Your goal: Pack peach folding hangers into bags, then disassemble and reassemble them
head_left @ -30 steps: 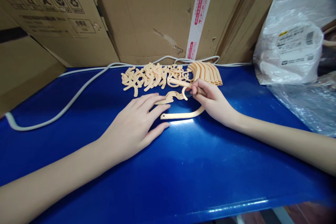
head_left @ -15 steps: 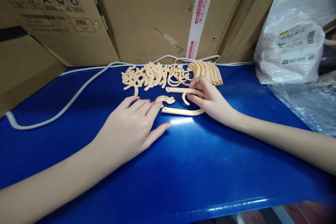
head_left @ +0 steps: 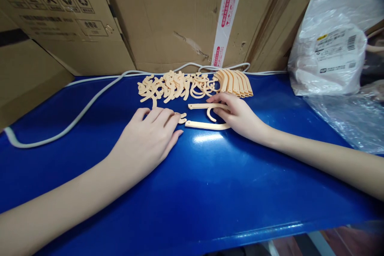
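Observation:
My right hand is closed around a cream folding clothes hanger. Both of its arms point left, one above the other, and its curved hook shows between them. The hanger's joint is hidden by my fingers. Just left of the arm tips, my left hand has its fingers closed over a small curved cream piece. Only the forked right end of that piece shows. Its tip lies very near the lower arm's end; whether they touch I cannot tell.
A pile of small curved cream pieces lies at the back of the blue table. Beside it is a row of hanger arms. A white cable runs behind and left. Cardboard boxes and a plastic-wrapped package stand around.
My left fingers have closed over the small curved piece and drawn it slightly left, covering most of it. My right hand and the hanger have shifted slightly left.

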{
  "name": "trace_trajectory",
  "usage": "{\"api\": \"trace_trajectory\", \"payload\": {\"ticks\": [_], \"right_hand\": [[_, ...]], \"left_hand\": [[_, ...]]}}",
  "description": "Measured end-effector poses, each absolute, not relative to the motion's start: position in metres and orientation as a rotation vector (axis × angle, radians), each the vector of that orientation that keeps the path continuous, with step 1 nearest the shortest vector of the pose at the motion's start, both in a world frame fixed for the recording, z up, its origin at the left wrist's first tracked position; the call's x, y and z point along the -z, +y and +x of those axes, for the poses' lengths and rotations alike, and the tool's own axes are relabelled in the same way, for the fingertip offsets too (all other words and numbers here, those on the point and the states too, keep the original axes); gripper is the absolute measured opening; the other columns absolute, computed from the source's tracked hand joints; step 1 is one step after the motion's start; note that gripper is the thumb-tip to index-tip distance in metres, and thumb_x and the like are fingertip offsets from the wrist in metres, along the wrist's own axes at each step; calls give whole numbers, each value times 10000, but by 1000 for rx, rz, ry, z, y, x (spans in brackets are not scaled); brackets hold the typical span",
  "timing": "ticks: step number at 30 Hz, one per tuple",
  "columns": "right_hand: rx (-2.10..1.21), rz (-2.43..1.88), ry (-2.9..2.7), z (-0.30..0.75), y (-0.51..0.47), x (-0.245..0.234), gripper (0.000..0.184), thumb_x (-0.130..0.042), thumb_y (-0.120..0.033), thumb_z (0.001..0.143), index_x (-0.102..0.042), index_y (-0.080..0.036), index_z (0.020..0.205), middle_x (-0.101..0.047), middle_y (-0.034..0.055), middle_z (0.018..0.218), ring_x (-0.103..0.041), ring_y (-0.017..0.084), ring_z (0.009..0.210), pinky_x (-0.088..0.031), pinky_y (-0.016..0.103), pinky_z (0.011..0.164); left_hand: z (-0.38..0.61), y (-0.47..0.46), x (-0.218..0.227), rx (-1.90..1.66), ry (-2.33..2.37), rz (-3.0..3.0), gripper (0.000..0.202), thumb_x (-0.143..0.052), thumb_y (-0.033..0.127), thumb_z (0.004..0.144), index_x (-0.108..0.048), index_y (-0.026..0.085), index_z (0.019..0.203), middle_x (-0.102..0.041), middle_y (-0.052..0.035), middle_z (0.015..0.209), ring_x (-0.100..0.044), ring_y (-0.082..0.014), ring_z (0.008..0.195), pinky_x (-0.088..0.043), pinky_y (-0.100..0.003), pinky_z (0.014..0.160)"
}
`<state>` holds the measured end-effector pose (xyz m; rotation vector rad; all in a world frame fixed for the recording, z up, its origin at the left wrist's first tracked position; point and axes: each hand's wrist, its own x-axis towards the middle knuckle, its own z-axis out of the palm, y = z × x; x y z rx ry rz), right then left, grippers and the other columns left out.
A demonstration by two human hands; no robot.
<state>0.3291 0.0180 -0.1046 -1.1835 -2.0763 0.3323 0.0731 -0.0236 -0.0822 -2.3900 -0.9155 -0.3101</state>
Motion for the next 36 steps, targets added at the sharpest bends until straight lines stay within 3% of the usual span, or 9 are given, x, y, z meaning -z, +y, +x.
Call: {"api": "trace_trajectory", "payload": {"ticks": [8,14,21,28,36], "right_hand": [[-188,-1149,-2143,325,10,101,203,-530,-89,892,-646,-136,1052,-686,118,1057,-621,242,1007,-483,405,891],[319,-986,-2467,314,-11,90,292,-536,-374,995,-718,-153,1052,-654,140,1099,-568,279,1010,-439,418,869],[581,-745,-2563,312,-11,89,285,-443,-261,1047,-657,-142,901,-654,67,854,-530,193,786,-392,324,743],[672,-526,-2622,311,-17,83,259,-358,-195,1069,-594,-129,983,-622,43,792,-530,178,750,-390,330,723],[736,-591,-2604,311,-24,82,298,-355,-280,1081,-606,-142,996,-671,9,721,-597,141,617,-376,301,563]], "left_hand": [[70,-23,84,303,-867,-2392,319,-483,108,948,-685,48,1186,-727,-132,982,-641,-309,807,-437,-414,659],[66,-22,82,306,-812,-2389,358,-429,44,916,-699,32,1152,-736,-143,936,-656,-309,783,-453,-408,655],[64,-17,80,417,-786,-2416,350,-391,45,938,-706,75,1087,-759,-118,897,-683,-271,755,-450,-380,663],[69,-23,70,742,-812,-2460,250,-438,83,988,-632,119,1142,-766,-83,980,-708,-233,809,-461,-363,712],[71,-28,78,851,-976,-2621,242,-397,129,1025,-610,140,1138,-741,-36,969,-702,-140,778,-461,-231,598]]}}
